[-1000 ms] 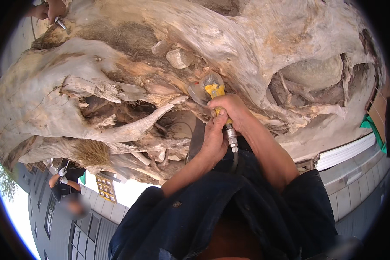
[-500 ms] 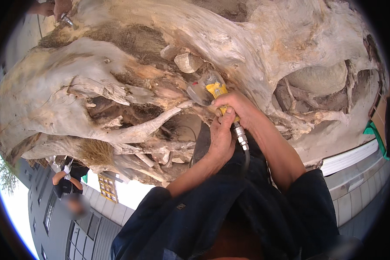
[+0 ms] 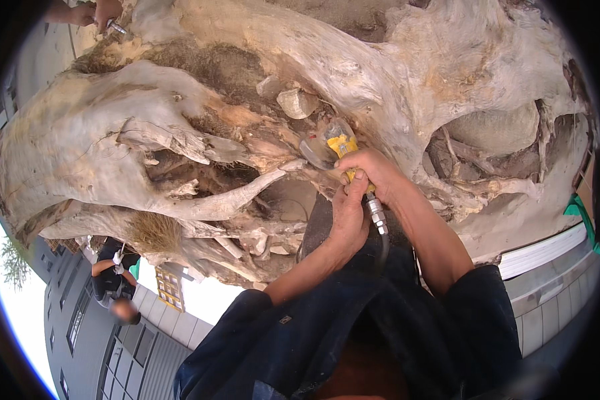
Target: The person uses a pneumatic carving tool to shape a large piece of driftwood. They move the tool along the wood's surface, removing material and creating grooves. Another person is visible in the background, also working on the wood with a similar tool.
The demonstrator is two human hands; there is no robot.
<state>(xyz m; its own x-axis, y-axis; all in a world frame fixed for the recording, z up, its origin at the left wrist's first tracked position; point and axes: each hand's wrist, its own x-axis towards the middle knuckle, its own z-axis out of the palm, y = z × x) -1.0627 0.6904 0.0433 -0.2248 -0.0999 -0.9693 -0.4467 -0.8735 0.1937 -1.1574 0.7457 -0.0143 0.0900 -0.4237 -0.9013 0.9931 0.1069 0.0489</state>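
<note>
Both my hands are closed around a yellow air grinder (image 3: 342, 145). My right hand (image 3: 372, 168) wraps over its body from above, and my left hand (image 3: 349, 212) grips lower down, close to the metal hose coupling (image 3: 376, 212). A dark hose (image 3: 385, 247) runs from the coupling toward my clothing. The grinder's head, with a rounded greyish disc or guard (image 3: 319, 154), lies against or just over the brown, rough wood of a huge pale tree root (image 3: 147, 107). Whether the disc touches the wood, I cannot tell.
A loose stone-like chunk (image 3: 297, 104) rests in a hollow beyond the grinder. Jagged root branches (image 3: 247, 190) stick out left of it. At the far left, another person's hand (image 3: 107, 12) holds a small metal tool. A gloved co-worker (image 3: 113, 270) stands at lower left.
The whole view has shifted slightly, so the root, my hands and the grinder sit a little further right and lower. My grip looks the same. The far-left person's hand has moved slightly.
</note>
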